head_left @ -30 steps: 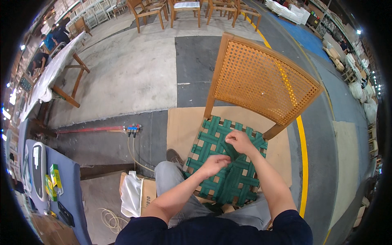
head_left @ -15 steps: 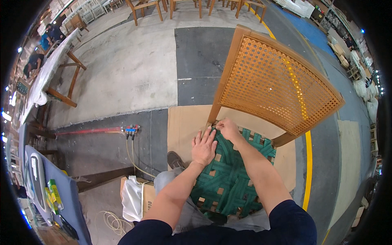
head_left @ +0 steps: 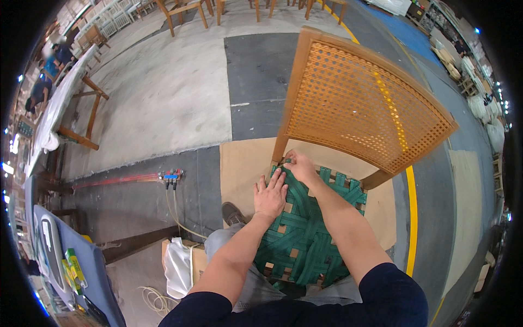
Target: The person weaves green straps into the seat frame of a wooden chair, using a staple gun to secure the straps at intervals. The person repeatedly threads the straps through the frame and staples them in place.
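Note:
A wooden chair with a woven cane back [head_left: 359, 103] stands in front of me, its seat criss-crossed with green webbing [head_left: 310, 229]. My left hand [head_left: 269, 197] lies with fingers spread on the webbing by the seat's far left corner. At that same corner, next to the foot of the chair's left back post [head_left: 280, 148], my right hand [head_left: 299, 165] is closed in a pinch. A small bit of green webbing strap [head_left: 287, 161] shows at its fingertips. Gaps between the strips show along the seat's right and near edges.
Brown cardboard [head_left: 239, 163] lies under the chair. To the left are a blue-covered bench [head_left: 101, 267] with yellow-green boxes [head_left: 75, 267], an air-line valve [head_left: 172, 176] with hoses, and a white bag [head_left: 178, 267]. Other chairs [head_left: 185, 12] stand far ahead. People [head_left: 41, 90] work at the far left.
My right hand has lifted slightly off the corner, and a green strap end now shows at its fingertips. The left hand stays on the webbing. The whole view has shifted a little.

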A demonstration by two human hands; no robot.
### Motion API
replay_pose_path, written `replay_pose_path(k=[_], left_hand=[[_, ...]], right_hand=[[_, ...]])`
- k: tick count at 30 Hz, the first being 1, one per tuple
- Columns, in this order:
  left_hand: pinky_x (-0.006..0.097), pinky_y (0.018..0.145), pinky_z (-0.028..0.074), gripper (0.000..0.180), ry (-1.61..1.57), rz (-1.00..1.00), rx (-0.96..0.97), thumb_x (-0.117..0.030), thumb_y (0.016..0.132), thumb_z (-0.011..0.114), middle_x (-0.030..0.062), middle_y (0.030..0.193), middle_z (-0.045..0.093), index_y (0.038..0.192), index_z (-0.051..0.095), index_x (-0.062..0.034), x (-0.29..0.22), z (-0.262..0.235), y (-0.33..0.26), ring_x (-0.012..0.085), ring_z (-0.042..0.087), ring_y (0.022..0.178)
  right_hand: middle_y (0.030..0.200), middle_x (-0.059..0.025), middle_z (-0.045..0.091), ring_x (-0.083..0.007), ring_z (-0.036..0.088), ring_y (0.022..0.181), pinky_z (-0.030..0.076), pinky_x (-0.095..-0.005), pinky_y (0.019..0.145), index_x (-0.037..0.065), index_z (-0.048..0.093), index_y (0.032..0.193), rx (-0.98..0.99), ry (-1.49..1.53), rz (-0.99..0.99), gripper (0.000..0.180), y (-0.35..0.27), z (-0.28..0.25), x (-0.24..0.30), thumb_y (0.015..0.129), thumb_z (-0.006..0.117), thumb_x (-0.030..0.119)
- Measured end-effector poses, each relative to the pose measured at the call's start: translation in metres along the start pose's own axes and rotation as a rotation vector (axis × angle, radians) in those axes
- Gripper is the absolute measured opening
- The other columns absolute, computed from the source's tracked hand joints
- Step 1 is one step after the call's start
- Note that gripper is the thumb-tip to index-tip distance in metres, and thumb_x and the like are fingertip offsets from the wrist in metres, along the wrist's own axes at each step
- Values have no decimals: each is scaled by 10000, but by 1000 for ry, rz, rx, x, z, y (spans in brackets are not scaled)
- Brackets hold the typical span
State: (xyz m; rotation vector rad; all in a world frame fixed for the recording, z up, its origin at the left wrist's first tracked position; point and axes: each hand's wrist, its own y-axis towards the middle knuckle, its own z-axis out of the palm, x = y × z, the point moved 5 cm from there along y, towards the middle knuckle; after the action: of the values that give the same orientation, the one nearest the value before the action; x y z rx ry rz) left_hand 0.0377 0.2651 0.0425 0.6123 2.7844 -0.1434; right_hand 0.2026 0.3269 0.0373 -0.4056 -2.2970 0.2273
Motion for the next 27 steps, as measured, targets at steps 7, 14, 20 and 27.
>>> replay_pose_path(k=[7, 14, 20, 27], left_hand=[[590, 1154, 377, 503, -1, 15, -58, -424, 1097, 446, -65, 1688, 397, 1578, 493, -284, -2, -3, -3, 414, 517, 1377], [503, 1016, 535, 493, 98, 93, 8, -354, 1081, 469, 47, 1588, 537, 1540, 534, -184, -7, 0, -5, 342, 685, 1180], [466, 1115, 477, 489, 22, 76, -14, -384, 1120, 387, -42, 1701, 377, 1569, 496, -224, -33, 3, -14, 374, 577, 1352], [453, 1187, 413, 511, -118, -96, 154, -334, 1105, 445, 71, 1675, 425, 1584, 487, -160, -9, 11, -3, 308, 512, 1453]], right_hand=[[1058, -38, 732, -131, 672, 941, 546, -280, 839, 34, 723, 1190, -500, 447, 41, 191, -212, -106, -137, 1046, 676, 150], [706, -27, 638, -108, 590, 612, 474, -280, 565, 2, 754, 1011, -1014, 248, 970, 273, -605, -209, -299, 1028, 661, 258], [970, -207, 786, -341, 772, 965, 597, -411, 872, 78, 816, 1070, -992, -75, 1374, 345, -766, -168, -349, 849, 717, 323], [1068, -145, 784, -299, 749, 1004, 563, -423, 904, 40, 776, 1145, -661, 55, 1410, 512, -706, -150, -385, 759, 861, 364]])
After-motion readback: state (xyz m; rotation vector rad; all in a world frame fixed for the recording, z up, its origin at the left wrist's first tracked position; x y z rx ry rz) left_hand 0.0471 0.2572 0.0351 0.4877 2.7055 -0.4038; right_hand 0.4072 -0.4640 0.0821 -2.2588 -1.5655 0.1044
